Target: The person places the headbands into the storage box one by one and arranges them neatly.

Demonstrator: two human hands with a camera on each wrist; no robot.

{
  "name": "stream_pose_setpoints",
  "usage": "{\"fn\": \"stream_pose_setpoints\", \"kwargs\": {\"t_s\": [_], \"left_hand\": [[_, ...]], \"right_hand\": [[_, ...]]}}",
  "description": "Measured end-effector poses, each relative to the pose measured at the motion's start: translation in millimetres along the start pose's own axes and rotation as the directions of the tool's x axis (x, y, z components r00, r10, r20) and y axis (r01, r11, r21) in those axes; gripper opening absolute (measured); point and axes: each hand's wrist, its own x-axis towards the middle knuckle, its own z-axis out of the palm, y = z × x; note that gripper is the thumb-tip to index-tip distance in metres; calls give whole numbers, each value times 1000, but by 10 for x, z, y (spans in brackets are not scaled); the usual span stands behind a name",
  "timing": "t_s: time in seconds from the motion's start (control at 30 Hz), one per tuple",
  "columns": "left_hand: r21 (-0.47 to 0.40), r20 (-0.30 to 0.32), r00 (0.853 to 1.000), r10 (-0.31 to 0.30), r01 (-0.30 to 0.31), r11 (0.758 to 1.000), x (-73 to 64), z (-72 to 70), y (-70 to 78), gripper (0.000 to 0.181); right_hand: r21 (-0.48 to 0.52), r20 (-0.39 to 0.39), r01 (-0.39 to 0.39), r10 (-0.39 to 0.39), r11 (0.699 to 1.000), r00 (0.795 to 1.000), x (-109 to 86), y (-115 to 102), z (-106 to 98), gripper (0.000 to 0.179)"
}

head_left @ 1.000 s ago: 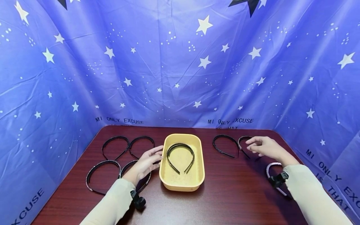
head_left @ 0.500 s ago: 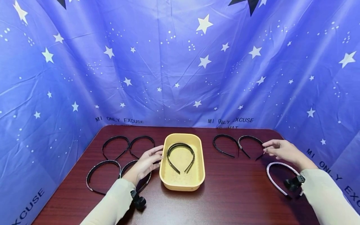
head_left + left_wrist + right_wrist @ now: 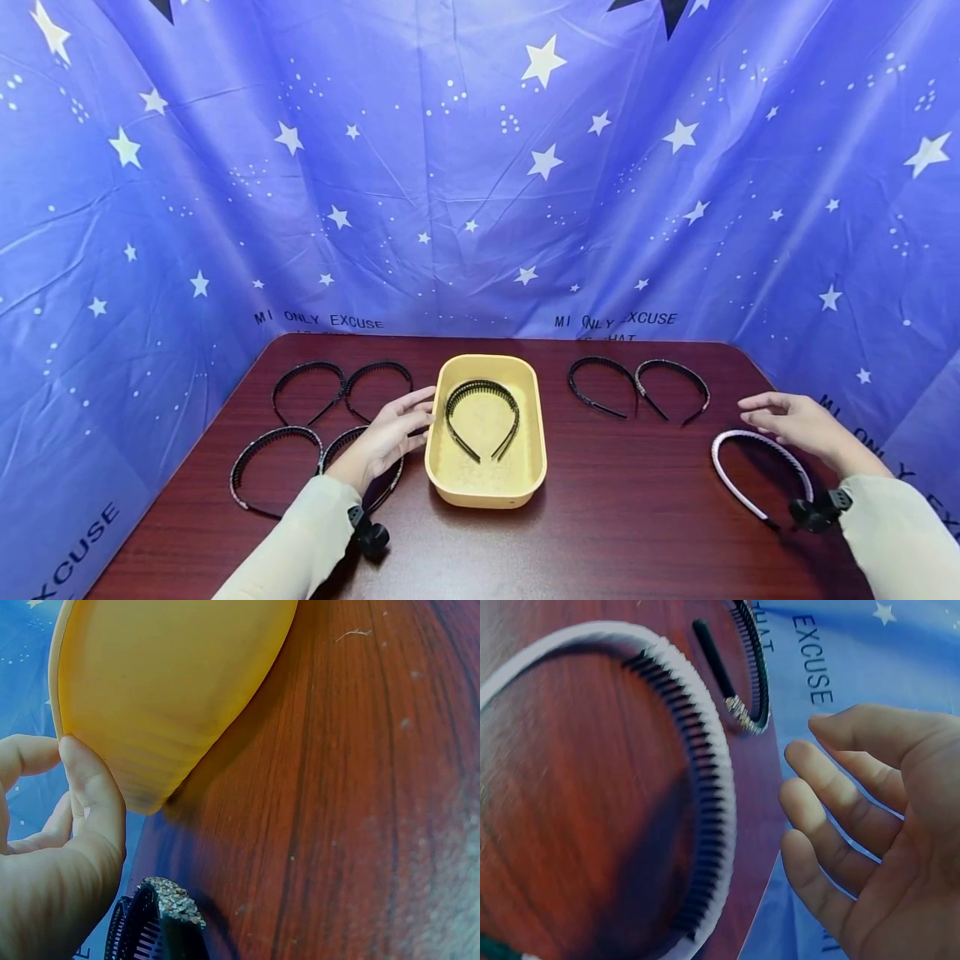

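Note:
My left hand (image 3: 384, 440) is beside the yellow rectangular tray (image 3: 542, 442), its fingertips touching the tray's left side with the fingers relaxed. The left wrist view shows the thumb (image 3: 96, 784) against the tray wall (image 3: 180, 682). Inside the tray lies a black toothed headband (image 3: 480, 386). My right hand (image 3: 806, 427) hovers just past the white headband (image 3: 722, 473) at the right, holding nothing. Seen from the right wrist, its loosely bent fingers are apart from the white headband's toothed band (image 3: 718, 780).
Several dark headbands lie left of the tray, among them a speckled one (image 3: 238, 471) and a black one (image 3: 279, 386); my left forearm partly covers one. Right of the tray lie a black headband (image 3: 576, 385) and a speckled one (image 3: 701, 383). A starry blue curtain (image 3: 480, 167) surrounds the table (image 3: 600, 533).
My right hand has moved right and nearer, away from the speckled headband at the back right, uncovering it and then more of the white headband. The left hand stays at the tray.

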Motion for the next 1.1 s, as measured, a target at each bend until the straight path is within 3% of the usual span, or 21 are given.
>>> {"fn": "stream_pose_setpoints", "kwargs": {"t_s": [0.07, 0.3, 0.57, 0.83, 1.1], "left_hand": [[1, -1, 1000, -1, 1, 1000, 3, 1, -2, 62], [2, 1, 1000, 2, -2, 1000, 12, -1, -8, 62], [9, -11, 1000, -3, 3, 1000, 19, -7, -21, 61], [0, -4, 1000, 0, 0, 1000, 20, -5, -15, 61], [-4, -17, 1000, -4, 4, 1000, 11, -13, -24, 61]], "right_hand": [[13, -14, 7, -6, 1000, 1000, -39, 66, -5, 15], [6, -71, -14, 15, 1000, 997, -136, 210, 13, 13], [-110, -116, -60, 47, 992, 992, -220, 328, 52, 37], [-133, -150, -66, 46, 989, 988, -254, 457, 114, 42], [-64, -179, -37, 25, 997, 984, -281, 505, 161, 24]]}}
